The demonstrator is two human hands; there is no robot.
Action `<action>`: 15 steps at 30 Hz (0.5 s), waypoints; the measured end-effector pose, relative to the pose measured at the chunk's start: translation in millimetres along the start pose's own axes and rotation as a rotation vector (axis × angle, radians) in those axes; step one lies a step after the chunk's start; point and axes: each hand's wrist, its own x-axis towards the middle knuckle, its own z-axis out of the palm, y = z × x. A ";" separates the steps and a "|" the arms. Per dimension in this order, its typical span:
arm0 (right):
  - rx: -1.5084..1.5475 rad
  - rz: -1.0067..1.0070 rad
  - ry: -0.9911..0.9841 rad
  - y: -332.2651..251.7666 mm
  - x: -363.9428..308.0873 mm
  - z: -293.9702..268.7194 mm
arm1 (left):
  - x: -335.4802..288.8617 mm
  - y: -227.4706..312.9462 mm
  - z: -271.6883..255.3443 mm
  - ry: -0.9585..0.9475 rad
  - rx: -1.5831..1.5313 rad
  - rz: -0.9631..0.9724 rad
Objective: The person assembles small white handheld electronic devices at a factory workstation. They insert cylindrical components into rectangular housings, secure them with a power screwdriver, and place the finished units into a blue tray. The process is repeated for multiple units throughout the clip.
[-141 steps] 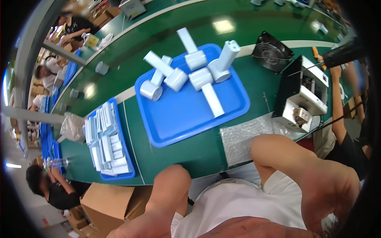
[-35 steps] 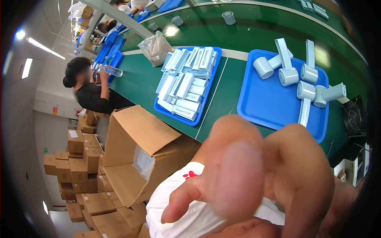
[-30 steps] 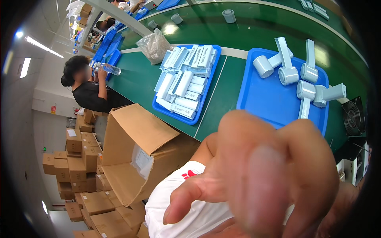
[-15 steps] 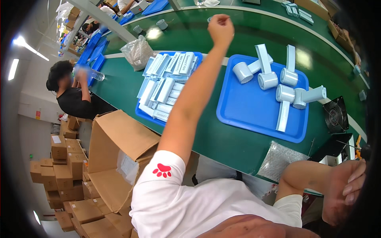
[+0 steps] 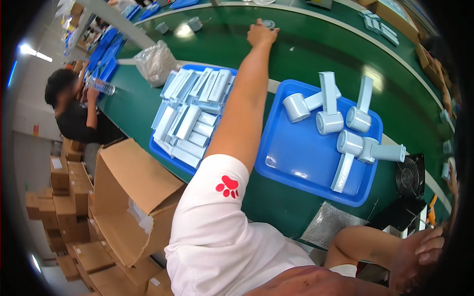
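My left arm reaches far across the table to the green belt. There my left hand (image 5: 260, 35) has its thumb and fingers closed around a small round grey-blue housing (image 5: 269, 23). Near the right edge my right hand (image 5: 425, 254) is raised with its fingers curled; what they hold, if anything, is hidden. Between the arms, a blue tray (image 5: 296, 163) carries several light-blue handheld fan bodies, each a round head with a flat handle, such as the fan body at the tray's upper right (image 5: 359, 118). A second tray (image 5: 173, 160), left of my forearm, is piled with light-blue handle pieces (image 5: 187, 121).
A clear plastic bag (image 5: 155, 61) and an open carton (image 5: 123, 172) are at the left. Bubble wrap (image 5: 328, 224) and a black fan (image 5: 410, 177) lie at the right. More round housings (image 5: 195, 23) sit on the belt (image 5: 321, 44). A co-worker (image 5: 76, 113) holds a bottle.
My left hand has moved from above the belt onto the round housing and closed around it. The view has shifted, and my right hand remains curled at the right edge.
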 end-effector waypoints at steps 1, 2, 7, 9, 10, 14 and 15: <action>0.036 0.002 -0.011 4.1 0.1 2.1 | -0.8 0.3 1.7 0.055 -0.040 -0.011; 0.062 0.007 -0.021 8.4 -0.5 3.9 | -7.4 10.2 1.2 0.114 -0.243 -0.047; 0.007 0.117 -0.090 45.8 -19.9 2.9 | -98.7 77.5 -83.4 0.002 -1.718 -0.176; -0.038 0.164 -0.173 55.7 -9.8 62.2 | -117.4 65.3 -126.7 -0.098 -2.034 -0.072; -0.064 0.222 -0.228 56.9 -5.2 89.1 | -139.1 64.8 -158.4 -0.105 -2.143 -0.045; -0.124 0.394 -0.580 89.0 -17.6 199.9 | -211.1 37.0 -254.8 -0.068 -2.342 0.192; -0.065 0.407 -0.705 103.3 -28.1 222.1 | -222.6 23.6 -271.3 -0.057 -2.365 0.302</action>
